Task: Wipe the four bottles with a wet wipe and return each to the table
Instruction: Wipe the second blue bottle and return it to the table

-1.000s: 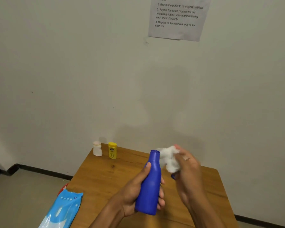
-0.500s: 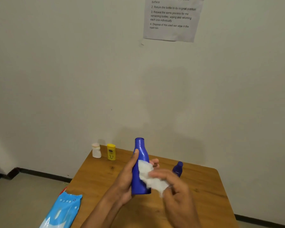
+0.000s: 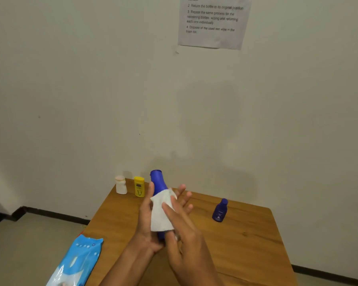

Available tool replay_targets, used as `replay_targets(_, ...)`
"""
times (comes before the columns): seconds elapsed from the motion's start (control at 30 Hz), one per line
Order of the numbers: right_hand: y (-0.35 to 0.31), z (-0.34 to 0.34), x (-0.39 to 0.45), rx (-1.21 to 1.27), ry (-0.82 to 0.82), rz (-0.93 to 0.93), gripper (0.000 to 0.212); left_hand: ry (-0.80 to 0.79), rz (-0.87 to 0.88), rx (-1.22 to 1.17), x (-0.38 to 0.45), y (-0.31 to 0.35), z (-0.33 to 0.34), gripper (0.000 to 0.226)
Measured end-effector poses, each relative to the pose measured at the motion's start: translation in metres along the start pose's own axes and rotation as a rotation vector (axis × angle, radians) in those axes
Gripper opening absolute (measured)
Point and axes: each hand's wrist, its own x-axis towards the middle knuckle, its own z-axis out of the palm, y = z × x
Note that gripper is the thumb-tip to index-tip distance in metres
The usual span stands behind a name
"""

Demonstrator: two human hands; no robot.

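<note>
Pale wall point(image 3: 91, 89) across the upper two thirds of the frame, with printed instruction sheet point(image 3: 214, 21) taped at top centre-right

Wooden table point(image 3: 246, 244) in the lower centre and right, back edge against the wall; grey floor point(image 3: 29, 244) at lower left

Blue wet-wipe pack point(image 3: 77, 263) at the bottom left, overhanging the table's left edge

Right hand point(image 3: 184, 240) at bottom centre, fingers nearly straight, pressing the white wet wipe point(image 3: 161, 213) flat against the side of the bottle

Left hand point(image 3: 149, 219) just left of it, cradling the large blue bottle point(image 3: 158, 182) from behind: thumb up along the bottle's left side, fingertips spread and showing past its right side

Large blue bottle raised above the table at lower centre, tilted slightly left, open neck uppermost, middle wrapped by the wipe, base hidden between the two hands

Small dark-blue bottle point(image 3: 220, 210) upright on the table, right of the hands and apart from them

Yellow bottle point(image 3: 139, 186) upright at the table's back left corner, just beside the white bottle point(image 3: 121, 185), which is nearest the corner
</note>
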Motion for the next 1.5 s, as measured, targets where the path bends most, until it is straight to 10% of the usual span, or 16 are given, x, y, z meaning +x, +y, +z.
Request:
replay_targets(0.3, 0.023, -0.023, -0.013, 0.179, -0.040, 0.038, 0.032, 0.090, 0.021, 0.125, 0.008, 0.003, -0.023, 0.076)
replay_targets(0.43, 0.020, -0.033, 0.013, 0.040, 0.051, 0.049, 0.038, 0.117, -0.031, 0.270, -0.007, -0.012, -0.006, 0.020)
replay_targets(0.8, 0.041, -0.043, 0.006, -0.068, -0.093, -0.142, 0.025, -0.185, -0.276, 0.096, -0.016, 0.003, 0.009, 0.086)
replay_targets(1.5, 0.003, -0.008, -0.013, 0.209, 0.084, 0.007, 0.046, -0.252, -0.050, -0.246, 0.011, -0.008, 0.026, 0.040)
